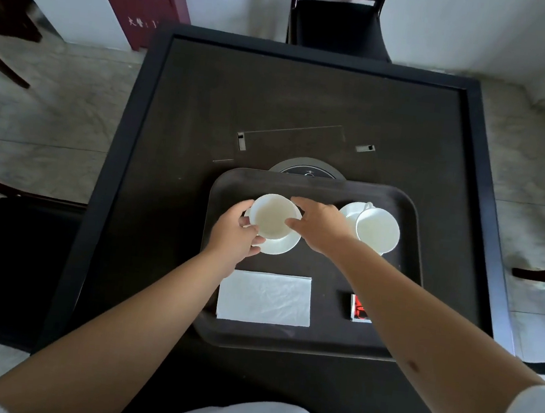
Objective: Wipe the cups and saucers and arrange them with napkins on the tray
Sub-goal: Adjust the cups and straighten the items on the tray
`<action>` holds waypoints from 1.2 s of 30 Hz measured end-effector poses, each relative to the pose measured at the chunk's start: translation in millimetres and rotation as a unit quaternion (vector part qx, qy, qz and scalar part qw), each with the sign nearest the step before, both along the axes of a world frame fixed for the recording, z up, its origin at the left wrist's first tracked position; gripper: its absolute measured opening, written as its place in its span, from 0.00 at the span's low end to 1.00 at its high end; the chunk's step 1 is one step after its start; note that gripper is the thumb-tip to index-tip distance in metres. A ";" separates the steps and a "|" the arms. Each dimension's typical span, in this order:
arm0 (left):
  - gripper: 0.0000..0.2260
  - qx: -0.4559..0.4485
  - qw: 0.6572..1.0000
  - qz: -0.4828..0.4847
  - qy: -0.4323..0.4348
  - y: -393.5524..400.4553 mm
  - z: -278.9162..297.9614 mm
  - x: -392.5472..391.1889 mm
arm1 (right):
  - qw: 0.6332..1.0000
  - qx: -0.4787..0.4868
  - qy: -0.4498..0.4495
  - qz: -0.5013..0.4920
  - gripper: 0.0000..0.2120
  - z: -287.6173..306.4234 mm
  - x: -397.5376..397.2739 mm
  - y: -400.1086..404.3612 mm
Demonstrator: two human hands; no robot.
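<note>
While both hands, left hand [232, 232] and right hand [318, 225], curl round the near cup [273, 216] seated on its saucer [282, 245] at the tray's [382, 337] left, arranging appears under way; next, probably release and place the napkin [264, 298] lying nearer.

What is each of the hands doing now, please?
Left hand: fingers curled on the near cup and its saucer.
Right hand: fingers curled on the same cup's rim.
</note>
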State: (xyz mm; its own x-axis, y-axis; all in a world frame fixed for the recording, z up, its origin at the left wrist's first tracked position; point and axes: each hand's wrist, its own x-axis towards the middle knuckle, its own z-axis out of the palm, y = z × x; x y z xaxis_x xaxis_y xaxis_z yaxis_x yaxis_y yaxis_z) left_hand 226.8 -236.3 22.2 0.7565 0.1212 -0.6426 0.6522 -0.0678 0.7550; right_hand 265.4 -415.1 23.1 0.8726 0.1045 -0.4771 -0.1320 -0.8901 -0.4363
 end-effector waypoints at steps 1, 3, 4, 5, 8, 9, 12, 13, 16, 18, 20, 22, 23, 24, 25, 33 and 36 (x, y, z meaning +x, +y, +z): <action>0.21 0.005 1.000 -0.001 0.001 0.6 0.0 2.2 | 1.000 0.002 0.003 -0.001 0.13 0.6 -1.3 -0.1; 0.18 0.011 1.000 0.001 0.003 2.8 -1.1 3.8 | 0.999 0.027 -0.001 -0.020 0.12 1.9 -3.0 -1.6; 0.14 0.018 1.000 -0.001 0.002 3.9 -2.2 3.5 | 0.999 0.033 -0.006 -0.029 0.15 1.3 -3.3 -2.8; 0.11 0.026 1.000 -0.004 -0.002 5.0 -3.5 2.9 | 0.999 0.036 -0.004 -0.038 0.16 0.7 -3.5 -3.3; 0.09 0.037 0.999 -0.015 -0.028 7.1 -5.1 0.7 | 0.991 0.092 0.027 -0.097 0.05 -0.8 -6.5 -2.9; 0.11 0.050 0.997 -0.029 -0.045 7.9 -5.4 0.5 | 0.985 0.120 0.039 -0.116 0.12 -1.6 -7.7 -1.7; 0.20 0.083 0.984 -0.120 -0.098 9.4 -7.2 -0.4 | 0.961 0.203 0.088 -0.168 0.21 -8.1 -14.0 0.7; 0.23 0.078 0.983 -0.137 -0.100 9.8 -7.5 -1.3 | 0.952 0.223 0.099 -0.186 0.20 -9.3 -16.1 1.7; 0.27 0.039 0.986 -0.138 -0.080 11.7 -9.5 -1.8 | 0.931 0.259 0.106 -0.234 0.17 -13.4 -21.7 4.2; 0.27 0.019 0.991 -0.114 -0.071 12.8 -11.9 -2.4 | 0.915 0.282 0.103 -0.268 0.14 -15.6 -25.1 4.7; 0.23 0.011 0.994 -0.084 -0.071 12.8 -14.2 -4.0 | 0.915 0.280 0.080 -0.280 0.12 -16.4 -26.2 3.7; 0.17 0.027 0.992 -0.084 -0.092 11.9 -17.1 -6.6 | 0.921 0.267 0.062 -0.275 0.10 -17.3 -26.5 2.7; 0.15 0.032 0.990 -0.087 -0.102 11.4 -18.8 -7.6 | 0.926 0.260 0.056 -0.269 0.10 -17.0 -27.1 3.0; 0.15 0.034 0.990 -0.086 -0.108 10.9 -20.4 -8.4 | 0.930 0.253 0.050 -0.263 0.10 -16.7 -27.9 3.5; 0.15 0.037 0.990 -0.085 -0.111 10.7 -21.9 -8.7 | 0.933 0.247 0.043 -0.256 0.11 -16.7 -28.8 4.3; 0.20 0.069 0.985 -0.103 -0.122 10.7 -24.1 -5.2 | 0.943 0.230 0.035 -0.240 0.10 -15.3 -25.1 3.3; 0.20 0.063 0.987 -0.091 -0.115 9.3 -25.6 -6.4 | 0.947 0.215 0.026 -0.238 0.10 -14.4 -26.4 4.9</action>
State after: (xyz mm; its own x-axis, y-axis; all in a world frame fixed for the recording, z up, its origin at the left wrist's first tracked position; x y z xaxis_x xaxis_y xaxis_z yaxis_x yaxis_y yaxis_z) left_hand 220.4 -227.0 -3.4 0.8976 0.0372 -0.4392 0.4321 -0.2713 0.8600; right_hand 239.0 -410.2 8.7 0.8465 -0.1000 -0.5229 -0.5040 -0.4667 -0.7267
